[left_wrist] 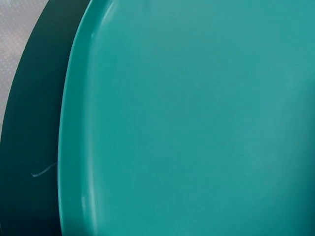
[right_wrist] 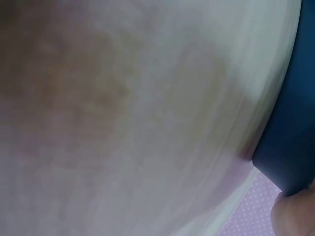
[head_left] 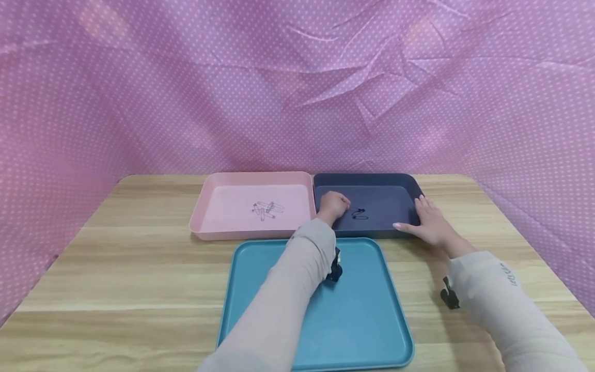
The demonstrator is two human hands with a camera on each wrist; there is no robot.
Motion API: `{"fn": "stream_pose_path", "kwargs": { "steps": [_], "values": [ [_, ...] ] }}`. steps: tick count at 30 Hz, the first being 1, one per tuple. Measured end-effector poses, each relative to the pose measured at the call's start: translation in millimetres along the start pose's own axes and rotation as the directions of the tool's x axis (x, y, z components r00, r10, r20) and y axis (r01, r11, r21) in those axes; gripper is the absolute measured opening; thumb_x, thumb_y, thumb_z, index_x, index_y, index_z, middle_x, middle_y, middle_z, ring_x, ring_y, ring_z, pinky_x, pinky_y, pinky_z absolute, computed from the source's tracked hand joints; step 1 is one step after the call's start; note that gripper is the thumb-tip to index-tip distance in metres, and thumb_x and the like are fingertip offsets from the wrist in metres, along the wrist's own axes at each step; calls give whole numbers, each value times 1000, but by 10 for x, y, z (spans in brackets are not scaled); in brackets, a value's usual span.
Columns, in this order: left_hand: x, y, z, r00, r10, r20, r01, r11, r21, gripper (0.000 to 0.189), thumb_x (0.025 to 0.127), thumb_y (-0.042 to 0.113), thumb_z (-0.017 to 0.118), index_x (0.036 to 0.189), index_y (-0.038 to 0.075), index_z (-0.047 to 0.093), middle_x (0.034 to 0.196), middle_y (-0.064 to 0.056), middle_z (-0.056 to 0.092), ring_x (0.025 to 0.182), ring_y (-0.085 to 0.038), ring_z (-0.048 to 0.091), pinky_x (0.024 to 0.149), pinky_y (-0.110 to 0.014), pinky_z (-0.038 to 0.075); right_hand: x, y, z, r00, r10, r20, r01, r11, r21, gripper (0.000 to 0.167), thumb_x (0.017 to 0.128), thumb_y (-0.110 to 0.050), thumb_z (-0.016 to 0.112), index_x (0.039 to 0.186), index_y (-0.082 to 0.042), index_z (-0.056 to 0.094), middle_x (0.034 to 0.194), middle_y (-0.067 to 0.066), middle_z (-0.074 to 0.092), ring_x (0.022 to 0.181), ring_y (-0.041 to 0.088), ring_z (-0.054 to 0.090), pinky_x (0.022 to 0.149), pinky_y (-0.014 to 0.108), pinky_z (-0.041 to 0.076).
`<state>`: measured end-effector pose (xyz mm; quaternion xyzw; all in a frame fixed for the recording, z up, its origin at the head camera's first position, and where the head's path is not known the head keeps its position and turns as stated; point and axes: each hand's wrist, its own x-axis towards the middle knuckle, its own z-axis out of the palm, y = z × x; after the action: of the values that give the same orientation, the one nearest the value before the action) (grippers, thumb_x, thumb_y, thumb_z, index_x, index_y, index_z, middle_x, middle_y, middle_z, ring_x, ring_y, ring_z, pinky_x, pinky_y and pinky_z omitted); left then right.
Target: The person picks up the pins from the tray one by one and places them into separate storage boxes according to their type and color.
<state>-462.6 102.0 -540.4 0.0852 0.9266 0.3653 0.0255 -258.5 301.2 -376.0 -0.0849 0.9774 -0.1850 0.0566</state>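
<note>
Black pin point(head_left: 360, 211), left fingers point(head_left: 344, 199) pinching, right fingers point(head_left: 425, 203) spread on tray point(head_left: 390, 200)

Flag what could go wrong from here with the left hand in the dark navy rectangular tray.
The left hand is close to thin black wire-like loops lying bunched together; moving one could drag another.
The right hand touches the right side of the navy tray; pushing might nudge it against the neighbouring pale pink rectangular tray.
The black left-wrist device hangs over the teal rectangular tray and might catch its rim.
</note>
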Motion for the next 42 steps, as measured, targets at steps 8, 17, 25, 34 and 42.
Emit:
{"fn": "stream_pose_path", "kwargs": {
  "steps": [8, 17, 25, 34, 42],
  "values": [
    [-733, 537, -729, 999, -23, 22, 24, 999, -36, 13, 81, 23, 58, 84, 18, 70, 86, 6, 63, 82, -12, 55, 70, -26, 44, -5, -10, -3, 1000, 5, 1, -5, 1000, 1, 102, 77, -59, 48, 131, 15, 0, 136, 31, -7, 125, 40, -8, 98, 52, 0],
    [-1470, 1144, -1451, 991, -17, 135, 47, 974, -221, 19, 84, 18, 56, 99, 8, 63, 101, -3, 59, 92, -16, 52, 74, -26, 43, 23, -19, -27, 1000, 2, 0, -2, 1000, 11, 103, 77, -58, 48, 131, 14, -1, 136, 30, -9, 125, 40, -9, 98, 53, -1],
    [-1613, 1187, -1613, 985, 0, 175, 47, 963, -266, 19, 85, 20, 55, 100, 9, 60, 99, -2, 57, 90, -15, 52, 73, -27, 44, 0, -22, -23, 1000, 22, 23, -22, 1000, 18, 104, 76, -60, 47, 131, 13, -2, 136, 30, -11, 124, 40, -10, 98, 53, 0],
    [-1764, 1134, -1783, 973, 23, 228, 47, 954, -295, 19, 86, 23, 54, 100, 12, 59, 94, 0, 57, 88, -14, 52, 77, -29, 43, 9, -29, -38, 1000, 5, 19, -5, 1000, 5, 103, 77, -60, 46, 131, 14, -2, 136, 31, -10, 124, 39, -11, 98, 51, -2],
    [-1910, 1138, -1895, 959, 43, 280, 49, 948, -316, 18, 85, 27, 54, 99, 16, 59, 95, 3, 56, 92, -15, 51, 80, -32, 42, -13, -51, -43, 1000, -9, 8, 9, 1000, -6, 101, 78, -58, 47, 130, 16, 2, 135, 33, -5, 124, 41, -7, 98, 52, 0]
  ]
}}
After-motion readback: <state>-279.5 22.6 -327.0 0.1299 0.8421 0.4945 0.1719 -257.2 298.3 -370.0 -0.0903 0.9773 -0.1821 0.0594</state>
